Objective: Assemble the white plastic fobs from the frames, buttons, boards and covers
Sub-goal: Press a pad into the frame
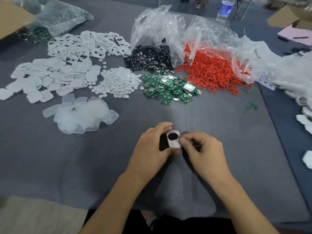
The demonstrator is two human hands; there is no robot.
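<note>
My left hand (152, 146) grips a white fob frame (173, 140) with a dark oval opening, held just above the grey table near its front middle. My right hand (201, 146) pinches the frame's right edge between thumb and forefinger. Farther back lie heaps of parts: white frames (87, 44), white covers (49, 76), small white round buttons (118, 81), green boards (170, 89), black discs (150, 59), red rings (214, 73) and clear soft covers (82, 114).
Crumpled clear plastic bags (211, 36) spill open behind the black and red heaps. A water bottle (224, 9) stands at the back. Cardboard boxes (11, 19) sit at both back corners. More white parts (305, 119) lie along the right edge.
</note>
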